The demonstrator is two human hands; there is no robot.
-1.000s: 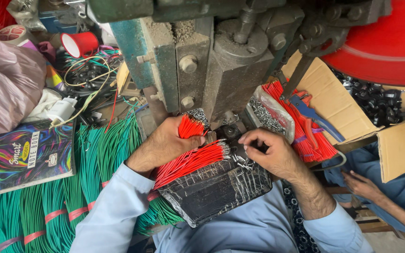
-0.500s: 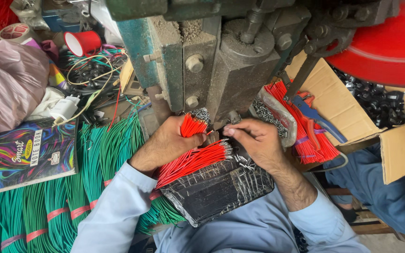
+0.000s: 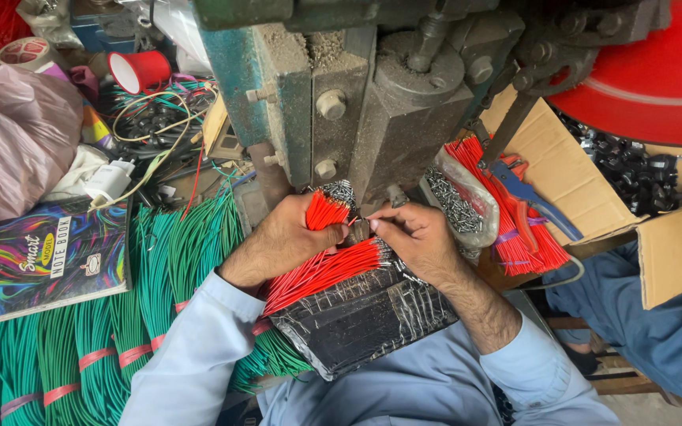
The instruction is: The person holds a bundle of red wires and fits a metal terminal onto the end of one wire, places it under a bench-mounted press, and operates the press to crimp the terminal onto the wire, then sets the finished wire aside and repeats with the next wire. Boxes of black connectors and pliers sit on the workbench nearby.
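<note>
My left hand grips a short bundle of red wires with metal-tipped ends, held up against the base of a grimy metal press machine. My right hand pinches a single red wire end right beside the left thumb, under the press head. More red wires lie fanned across a black tape-wrapped board on my lap, below both hands.
Bundled green wires lie at left beside a colourful notebook and a pink plastic bag. A cardboard box at right holds red wires, blue pliers and a bag of metal terminals. Another person's blue-clad leg sits at far right.
My right hand has slid left to meet the left hand at the press. The other person's hand at lower right has gone from view.
</note>
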